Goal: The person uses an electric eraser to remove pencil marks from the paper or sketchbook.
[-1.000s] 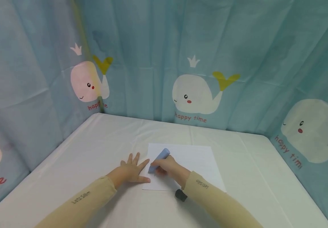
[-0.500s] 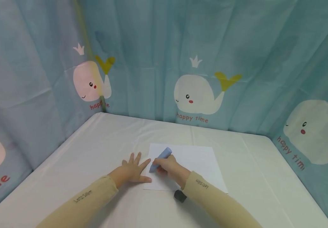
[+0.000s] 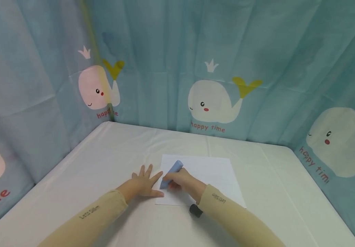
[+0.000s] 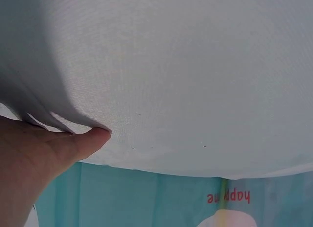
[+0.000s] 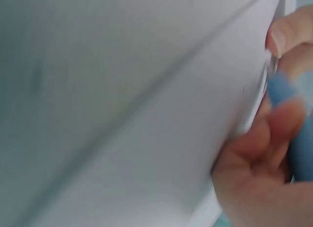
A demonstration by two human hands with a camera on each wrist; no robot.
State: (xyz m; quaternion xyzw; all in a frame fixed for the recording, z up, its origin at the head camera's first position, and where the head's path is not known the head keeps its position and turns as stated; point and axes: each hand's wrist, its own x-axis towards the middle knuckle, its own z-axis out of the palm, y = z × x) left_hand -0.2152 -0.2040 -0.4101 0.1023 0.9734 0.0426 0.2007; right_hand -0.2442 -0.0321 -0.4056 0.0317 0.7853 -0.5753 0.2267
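A thick blue marker is gripped in my right hand, slanted with its lower end at the left part of a white sheet of paper. In the right wrist view, curled fingers hold the blurred marker close to the sheet. My left hand lies flat with spread fingers over the paper's left edge, its thumb and index finger reaching onto the sheet. The left wrist view shows this hand against the white cloth. A black cap lies just off the paper's near edge, beside my right sleeve.
White cloth covers the table. Behind it and at both sides hangs a blue curtain printed with whales and "happy time".
The marker's lower end has shifted slightly left and toward me over the last half second, as my right hand moves a little. My left hand stays in place.
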